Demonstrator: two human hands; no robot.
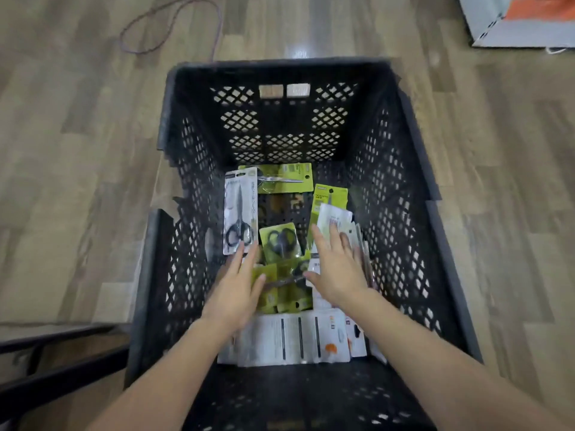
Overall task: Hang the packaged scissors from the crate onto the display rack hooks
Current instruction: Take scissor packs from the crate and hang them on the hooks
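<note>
A black lattice crate stands on the floor below me with several packaged scissors in its bottom. A white pack with black-handled scissors leans at the left. Green packs lie at the back, the middle and the right. White packs lie flat at the near end. Both hands reach down into the crate with fingers spread. My left hand hovers over the green packs just below the white pack. My right hand is over the white packs stacked at the right. Neither hand holds anything.
The crate sits on a wood-pattern floor. A looped cord lies on the floor beyond the crate. A white and orange box sits at the top right. A dark metal frame runs along the lower left beside the crate.
</note>
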